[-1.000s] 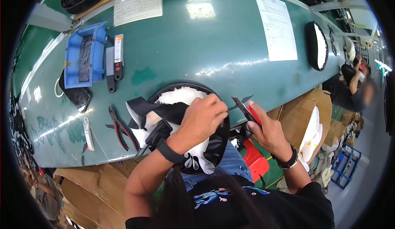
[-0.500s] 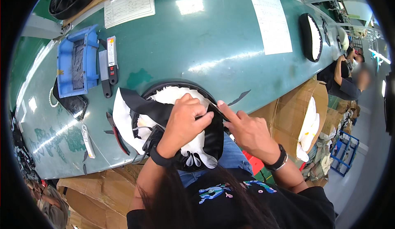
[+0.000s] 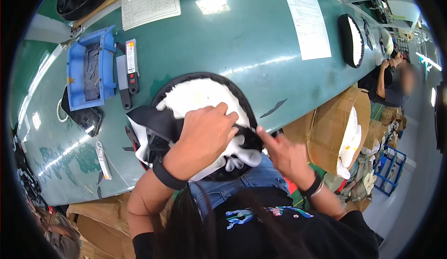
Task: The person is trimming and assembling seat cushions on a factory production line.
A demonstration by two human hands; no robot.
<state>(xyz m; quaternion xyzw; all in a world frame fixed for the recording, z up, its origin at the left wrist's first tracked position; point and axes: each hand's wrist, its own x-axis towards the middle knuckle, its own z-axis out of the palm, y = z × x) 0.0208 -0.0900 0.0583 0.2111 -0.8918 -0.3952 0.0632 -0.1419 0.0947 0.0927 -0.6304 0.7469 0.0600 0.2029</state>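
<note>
Green worktop [image 3: 223, 40]; left hand [image 3: 203, 135] grips the round pad's [image 3: 198, 95] black cover [image 3: 251, 139]; right hand [image 3: 289, 157], beside its right rim, seemingly closes around a red tool [image 3: 278, 139].

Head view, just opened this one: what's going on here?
A person is working with bare hands on a round black-and-white piece at the edge of a green table, partly over their lap. The left hand lies across its middle, fingers curled over the black material. The right hand is at its right rim, index finger extended; whatever it may hold is mostly hidden. A blue bin with dark strips stands to the left, and a black scrap lies to the right.
</note>
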